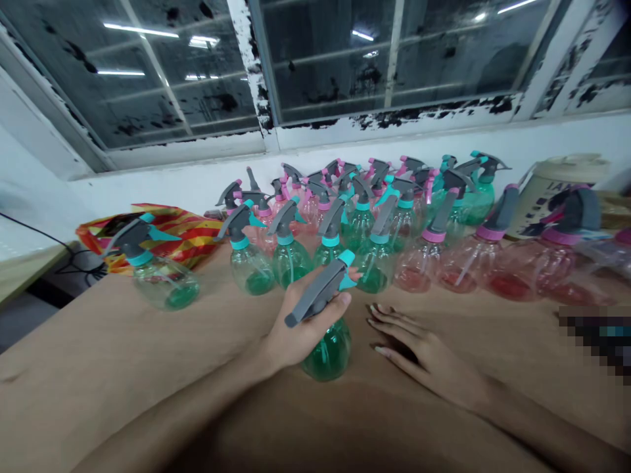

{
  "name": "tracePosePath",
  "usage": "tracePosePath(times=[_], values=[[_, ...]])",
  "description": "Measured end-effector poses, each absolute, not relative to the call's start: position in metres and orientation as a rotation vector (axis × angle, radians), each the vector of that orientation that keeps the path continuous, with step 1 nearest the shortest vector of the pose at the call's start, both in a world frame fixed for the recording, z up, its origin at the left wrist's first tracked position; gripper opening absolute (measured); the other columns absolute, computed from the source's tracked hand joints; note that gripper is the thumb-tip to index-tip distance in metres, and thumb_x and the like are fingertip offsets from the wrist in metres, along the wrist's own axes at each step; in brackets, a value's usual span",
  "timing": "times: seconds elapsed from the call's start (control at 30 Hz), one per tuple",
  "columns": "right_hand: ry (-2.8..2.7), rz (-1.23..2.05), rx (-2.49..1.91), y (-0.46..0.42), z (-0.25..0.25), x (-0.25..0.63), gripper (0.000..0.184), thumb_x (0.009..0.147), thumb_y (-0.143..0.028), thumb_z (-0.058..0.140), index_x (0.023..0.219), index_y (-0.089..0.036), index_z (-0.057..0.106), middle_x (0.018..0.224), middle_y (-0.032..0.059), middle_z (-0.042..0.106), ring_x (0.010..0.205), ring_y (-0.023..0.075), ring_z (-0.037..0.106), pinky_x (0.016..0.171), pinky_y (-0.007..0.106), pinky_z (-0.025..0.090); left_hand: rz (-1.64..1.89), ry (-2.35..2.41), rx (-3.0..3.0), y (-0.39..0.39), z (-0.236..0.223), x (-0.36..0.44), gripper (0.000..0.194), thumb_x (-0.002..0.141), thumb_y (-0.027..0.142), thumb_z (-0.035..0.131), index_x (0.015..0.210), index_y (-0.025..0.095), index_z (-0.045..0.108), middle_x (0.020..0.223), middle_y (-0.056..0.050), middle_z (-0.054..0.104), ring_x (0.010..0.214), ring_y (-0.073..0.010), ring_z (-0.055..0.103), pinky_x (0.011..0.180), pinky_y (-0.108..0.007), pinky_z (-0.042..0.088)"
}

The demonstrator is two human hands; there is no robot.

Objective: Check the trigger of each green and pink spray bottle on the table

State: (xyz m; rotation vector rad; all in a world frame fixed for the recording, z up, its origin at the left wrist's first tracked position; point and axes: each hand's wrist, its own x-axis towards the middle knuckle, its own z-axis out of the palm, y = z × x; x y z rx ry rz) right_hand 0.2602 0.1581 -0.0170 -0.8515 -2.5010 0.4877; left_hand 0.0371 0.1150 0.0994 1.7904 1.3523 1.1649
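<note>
Because green-liquid spray bottle [328, 358] likely narrows under grey trigger head [318, 294], I see left hand [302, 323] gripping it there, base [324, 374] seemingly on bench [98, 374]; right hand [424, 351] lies open nearby, palm down (one grip sufficing, I judge).

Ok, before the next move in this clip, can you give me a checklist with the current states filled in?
1. Left hand closed around the upper part of a spray bottle: ok.
2. Right hand free and apart from that bottle: ok.
3. Gray spray head present on the held bottle: ok.
4. Spray head fully tightened: cannot tell, fingers cover the neck.
5. Held bottle's base resting on the table: cannot tell from this angle.
</note>
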Motion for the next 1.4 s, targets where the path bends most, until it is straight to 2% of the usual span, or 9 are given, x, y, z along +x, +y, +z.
tracePosePath(times=[0.1, 0.27, 0.43, 0.53, 0.67, 0.87, 1.0, 1.2, 1.4], values=[[-2.493, 0.492, -0.858, 0.1578, -0.0165, 0.2596, 0.046, 0.092, -0.039, 0.047, 0.135, -0.024, 0.045, 0.142, 0.004, 0.045, 0.132, 0.0221, 0.037, 0.109, 0.046, 0.033, 1.134, 1.362, 1.804, 0.1143, 0.1032, 0.0377, 0.024, 0.085, 0.034, 0.054, 0.105, 0.021, 0.06, 0.082, -0.001, 0.063, 0.076, -0.0159, 0.059, 0.07, -0.029, 0.048], [-2.479, 0.494, -0.865, 0.1577, -0.0181, 0.2596, 0.046, 0.091, -0.039, 0.047, 0.135, -0.024, 0.046, 0.141, 0.0045, 0.046, 0.132, 0.0225, 0.037, 0.109, 0.047, 0.034, 1.149, 1.381, 1.838, 0.1146, 0.1029, 0.0357, 0.017, 0.084, 0.035, 0.054, 0.092, 0.021, 0.06, 0.084, -0.002, 0.064, 0.074, -0.0156, 0.059, 0.067, -0.028, 0.047], [-2.452, 0.493, -0.828, 0.158, -0.0196, 0.2602, 0.046, 0.091, -0.038, 0.049, 0.135, -0.026, 0.046, 0.141, 0.0039, 0.047, 0.131, 0.0222, 0.039, 0.108, 0.046, 0.035, 1.136, 1.37, 1.82, 0.1143, 0.1024, 0.0344, 0.019, 0.085, 0.038, 0.054, 0.079, 0.02, 0.055, 0.076, -0.001, 0.062, 0.073, -0.0161, 0.06, 0.066, -0.028, 0.047], [-2.45, 0.492, -0.834, 0.1577, -0.0181, 0.26, 0.046, 0.091, -0.038, 0.048, 0.135, -0.026, 0.045, 0.14, 0.0042, 0.047, 0.131, 0.0227, 0.039, 0.108, 0.047, 0.035, 1.144, 1.366, 1.853, 0.1144, 0.1033, 0.0356, 0.016, 0.085, 0.035, 0.054, 0.089, 0.021, 0.06, 0.082, -0.002, 0.063, 0.075, -0.0157, 0.059, 0.068, -0.028, 0.047], [-2.472, 0.493, -0.836, 0.1574, -0.0162, 0.2599, 0.046, 0.091, -0.039, 0.047, 0.135, -0.026, 0.045, 0.141, 0.0041, 0.046, 0.132, 0.0229, 0.038, 0.108, 0.048, 0.034, 1.133, 1.394, 1.902, 0.1151, 0.1018, 0.0366, 0.025, 0.085, 0.031, 0.053, 0.107, 0.025, 0.062, 0.075, 0.0, 0.06, 0.06, -0.013, 0.051, 0.06, -0.027, 0.046], [-2.469, 0.499, -0.837, 0.1578, -0.0171, 0.2605, 0.048, 0.091, -0.039, 0.048, 0.137, -0.027, 0.042, 0.141, 0.0039, 0.046, 0.132, 0.0232, 0.037, 0.108, 0.048, 0.035, 1.204, 1.441, 1.952, 0.1156, 0.0997, 0.036, 0.02, 0.082, 0.031, 0.054, 0.097, 0.022, 0.065, 0.068, 0.0, 0.058, 0.056, -0.0137, 0.048, 0.055, -0.027, 0.046], [-2.477, 0.495, -0.849, 0.1576, -0.017, 0.2604, 0.046, 0.091, -0.039, 0.047, 0.136, -0.025, 0.044, 0.142, 0.0042, 0.045, 0.133, 0.0225, 0.037, 0.109, 0.047, 0.033, 1.17, 1.422, 1.881, 0.1147, 0.0999, 0.0374, 0.025, 0.083, 0.031, 0.054, 0.106, 0.023, 0.062, 0.077, -0.001, 0.062, 0.063, -0.0143, 0.054, 0.066, -0.029, 0.05], [-2.466, 0.484, -0.821, 0.1581, -0.0178, 0.2605, 0.047, 0.091, -0.038, 0.048, 0.136, -0.026, 0.043, 0.141, 0.0041, 0.046, 0.132, 0.0229, 0.038, 0.108, 0.048, 0.034, 1.174, 1.37, 1.761, 0.1149, 0.099, 0.0384, 0.025, 0.083, 0.033, 0.056, 0.103, 0.02, 0.063, 0.068, 0.0, 0.059, 0.059, -0.0144, 0.055, 0.066, -0.03, 0.051], [-2.469, 0.483, -0.821, 0.1585, -0.0178, 0.2603, 0.047, 0.091, -0.038, 0.048, 0.136, -0.026, 0.043, 0.141, 0.0046, 0.046, 0.131, 0.023, 0.038, 0.108, 0.048, 0.034, 1.166, 1.33, 1.747, 0.1146, 0.0981, 0.0379, 0.031, 0.085, 0.031, 0.056, 0.114, 0.022, 0.059, 0.08, -0.002, 0.063, 0.066, -0.0144, 0.058, 0.075, -0.032, 0.051]])
